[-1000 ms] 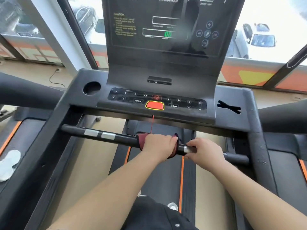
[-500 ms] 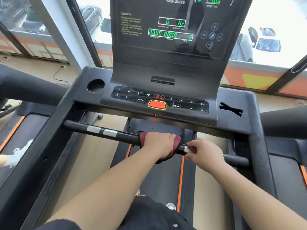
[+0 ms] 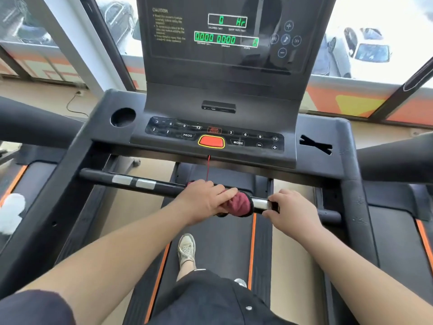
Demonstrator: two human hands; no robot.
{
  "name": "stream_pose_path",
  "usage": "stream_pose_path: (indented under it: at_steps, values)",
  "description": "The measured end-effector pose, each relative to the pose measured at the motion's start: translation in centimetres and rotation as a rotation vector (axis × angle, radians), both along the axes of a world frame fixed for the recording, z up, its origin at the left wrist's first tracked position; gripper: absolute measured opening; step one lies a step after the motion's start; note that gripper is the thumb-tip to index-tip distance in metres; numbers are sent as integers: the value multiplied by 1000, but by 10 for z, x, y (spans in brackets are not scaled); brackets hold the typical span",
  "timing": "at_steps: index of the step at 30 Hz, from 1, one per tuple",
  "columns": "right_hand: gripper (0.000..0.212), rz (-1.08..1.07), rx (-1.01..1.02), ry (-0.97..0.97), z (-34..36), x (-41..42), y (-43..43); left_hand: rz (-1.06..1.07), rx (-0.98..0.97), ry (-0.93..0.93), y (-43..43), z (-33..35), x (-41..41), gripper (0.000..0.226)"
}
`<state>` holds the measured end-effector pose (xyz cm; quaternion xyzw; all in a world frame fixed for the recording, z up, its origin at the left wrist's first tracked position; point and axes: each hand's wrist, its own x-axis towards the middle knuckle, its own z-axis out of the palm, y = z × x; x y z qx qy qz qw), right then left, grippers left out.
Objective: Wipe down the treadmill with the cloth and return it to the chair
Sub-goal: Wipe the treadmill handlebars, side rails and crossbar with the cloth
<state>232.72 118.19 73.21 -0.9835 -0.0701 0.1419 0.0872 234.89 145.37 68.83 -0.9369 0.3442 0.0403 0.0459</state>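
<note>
Maroon cloth (image 3: 239, 204) more exposed now, left hand (image 3: 203, 200) gripping it round handlebar (image 3: 164, 188); right hand (image 3: 293, 207) still clasps handlebar.

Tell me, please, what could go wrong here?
The thin red safety cord hangs above the left hand, so the dark red cloth it holds on the black crossbar might snag it. The console display is lit; bumping the orange oval button could start the black belt under the beige shoe.
</note>
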Motion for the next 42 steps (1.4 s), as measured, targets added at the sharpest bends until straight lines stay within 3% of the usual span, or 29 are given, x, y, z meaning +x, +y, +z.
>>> stream_pose_path:
  at_steps: [3,6,8,11,15,20,23,25,28,33,37,40,42]
  values:
    - [22,-9,-7,14,2,3,1,289,-105,91,-6,24,10,24]
    - [23,2,-21,23,4,5,0,443,-311,10,-7,56,18,46]
    - [24,-3,-28,16,4,5,0,460,-515,-109,-4,85,20,47]
    - [24,-20,-6,20,5,5,1,389,-637,-146,-7,130,29,39]
    - [24,-35,23,12,4,3,0,289,-626,-121,-30,158,35,35]
    - [25,-29,19,-18,1,-2,0,92,-509,83,-49,115,-1,28]
    - [24,-14,12,-46,-1,0,-2,12,-109,182,-43,62,-30,58]
    - [29,-15,19,-24,-1,2,-3,97,47,288,-43,40,-42,76]
    - [34,-28,32,0,-2,4,-3,221,-8,289,-57,35,-36,77]
    - [33,-39,36,14,-1,5,-4,361,80,273,-84,30,-5,80]
    - [33,-43,47,-4,-1,4,-3,334,68,371,-90,30,25,55]
    - [38,-52,38,6,0,3,-3,338,-37,192,-87,17,-1,37]
    - [38,-34,33,-20,-1,1,-4,365,-69,174,-81,7,-42,45]
